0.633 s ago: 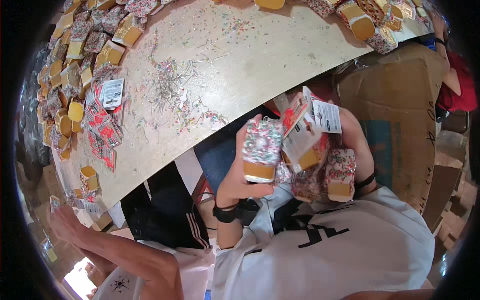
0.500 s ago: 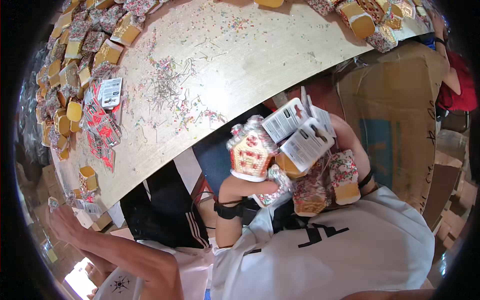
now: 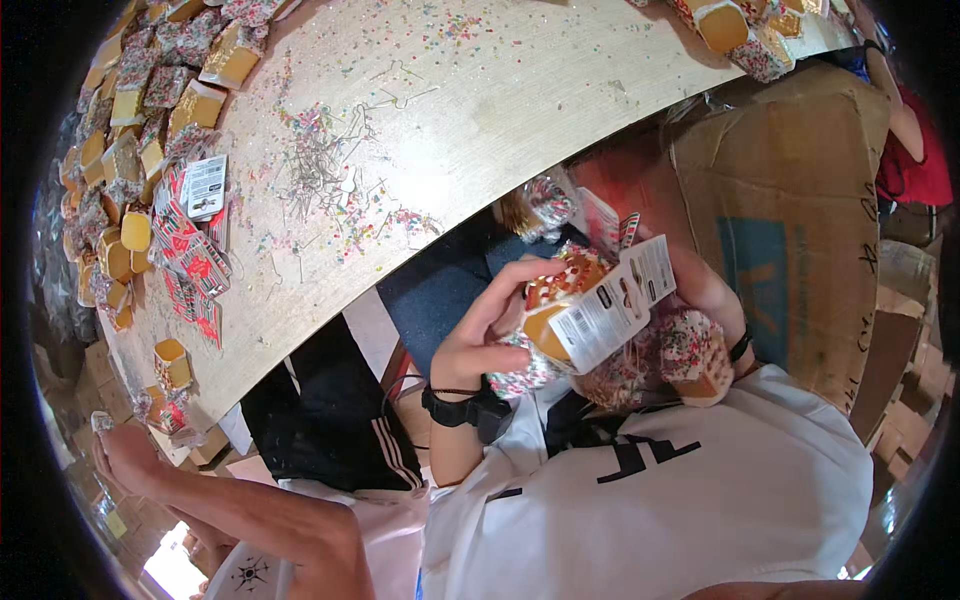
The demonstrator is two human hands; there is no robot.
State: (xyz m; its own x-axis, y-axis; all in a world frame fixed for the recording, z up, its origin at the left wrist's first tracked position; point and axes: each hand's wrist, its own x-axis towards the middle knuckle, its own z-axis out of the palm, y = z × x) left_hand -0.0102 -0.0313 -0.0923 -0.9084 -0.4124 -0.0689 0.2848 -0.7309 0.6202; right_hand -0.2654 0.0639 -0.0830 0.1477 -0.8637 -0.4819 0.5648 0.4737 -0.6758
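Observation:
Held close over my lap is a bunch of sprinkle-covered house ornaments [image 3: 698,362] with white tag cards attached. My left hand [image 3: 488,322] has fingers and thumb closed around one house ornament [image 3: 548,334], whose flat gold base and red-and-white front show. Its white tag card [image 3: 606,322] lies across the middle of the bunch. From the other side, my right hand [image 3: 704,285] is wrapped around the bunch, its fingertips hidden behind ornaments and cards. At the far side of the bunch, a shiny ornament [image 3: 545,208] hangs past the table edge.
The table [image 3: 480,140] carries loose wire hooks [image 3: 335,165] and scattered sprinkles. Ornaments [image 3: 125,165] are heaped at its left, beside red and white tag cards [image 3: 198,255]. A cardboard box [image 3: 780,230] stands at the right. Another person's hand [image 3: 130,455] is at the lower left.
My left hand has moved up and its grip has shifted, with fingers now around an ornament showing its gold base. The house front seen earlier has turned away, and the tag cards have swung.

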